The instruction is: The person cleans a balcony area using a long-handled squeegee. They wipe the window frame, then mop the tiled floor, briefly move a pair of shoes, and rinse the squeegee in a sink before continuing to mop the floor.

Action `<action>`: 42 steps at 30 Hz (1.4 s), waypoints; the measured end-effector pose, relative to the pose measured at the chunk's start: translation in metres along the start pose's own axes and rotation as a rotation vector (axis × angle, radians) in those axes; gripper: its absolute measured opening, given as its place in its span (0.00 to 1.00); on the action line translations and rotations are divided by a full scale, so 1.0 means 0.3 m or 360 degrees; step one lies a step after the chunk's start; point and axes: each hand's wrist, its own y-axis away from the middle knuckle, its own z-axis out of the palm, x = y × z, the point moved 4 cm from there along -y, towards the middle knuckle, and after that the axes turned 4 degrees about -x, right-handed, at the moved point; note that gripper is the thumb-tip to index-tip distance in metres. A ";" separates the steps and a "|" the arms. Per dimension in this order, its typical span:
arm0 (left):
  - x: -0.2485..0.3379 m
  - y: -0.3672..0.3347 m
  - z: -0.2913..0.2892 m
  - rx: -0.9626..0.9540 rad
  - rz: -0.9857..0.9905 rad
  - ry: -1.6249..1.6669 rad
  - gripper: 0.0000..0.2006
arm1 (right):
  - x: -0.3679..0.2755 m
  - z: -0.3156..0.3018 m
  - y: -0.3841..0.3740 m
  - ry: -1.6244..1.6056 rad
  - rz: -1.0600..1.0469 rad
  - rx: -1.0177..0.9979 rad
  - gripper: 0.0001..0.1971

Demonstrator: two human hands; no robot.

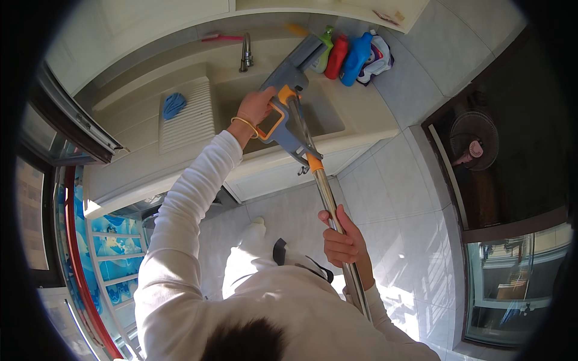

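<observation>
A mop with a shiny metal pole (326, 191) slants from beside my body up over the sink (331, 120). Its grey head (296, 65) is raised above the basin, near the back right of the counter. My left hand (256, 108), with a yellow bangle at the wrist, is closed on the grey-and-orange lever handle (286, 138) just below the head. Lower down, my right hand (344, 242) wraps round the pole, fingers curled. The head hides part of the basin, and I cannot make out its underside.
A blue cloth (174, 105) lies on the ribbed washboard (203, 117) left of the basin. Behind stand a faucet (246, 54) and a pink brush (223, 38). Green (324, 53), red (336, 57) and blue bottles (356, 59) crowd the back right corner beside a white-and-purple pack (378, 57).
</observation>
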 end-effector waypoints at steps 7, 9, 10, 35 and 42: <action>-0.065 0.783 0.286 0.0307 0.0156 0.0760 0.14 | -0.069 0.046 0.047 0.0568 -0.0022 0.0530 0.18; -0.129 0.871 0.332 0.0317 0.0310 0.0779 0.12 | -0.054 0.058 0.049 0.0530 0.0065 0.0464 0.17; -0.153 0.885 0.343 0.0281 0.0348 0.0768 0.11 | -0.047 0.060 0.048 0.0547 0.0098 0.0422 0.17; -0.284 -0.056 0.008 0.0794 0.0311 0.0395 0.20 | 0.025 0.119 -0.009 0.0837 0.0134 0.0596 0.12; -0.131 0.070 0.002 0.0540 0.0262 -0.0080 0.23 | -0.015 0.089 0.023 0.0650 0.0041 0.0587 0.15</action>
